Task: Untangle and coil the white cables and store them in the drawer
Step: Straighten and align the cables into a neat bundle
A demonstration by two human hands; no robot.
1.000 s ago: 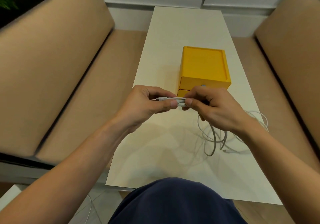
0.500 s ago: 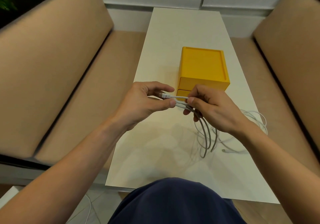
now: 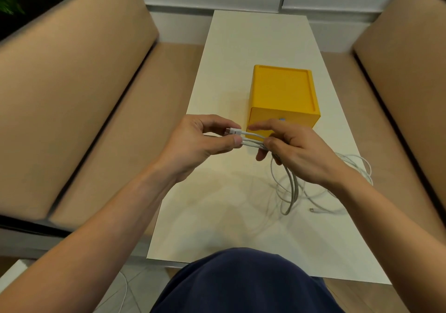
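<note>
white cable (image 3: 252, 141) pinched between left hand (image 3: 195, 144), right hand (image 3: 295, 150)

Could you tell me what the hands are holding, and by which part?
The white cable: the left hand pinches its looped strands beside the plug; the right hand grips the same strands alongside.

There were 2 hands, left hand (image 3: 200, 141) & right hand (image 3: 296, 150); 1 yellow drawer box (image 3: 282, 90); 1 table (image 3: 241, 47); 2 tan benches (image 3: 72, 95); white cables (image 3: 292, 192) tangled, no. unclear.
</note>
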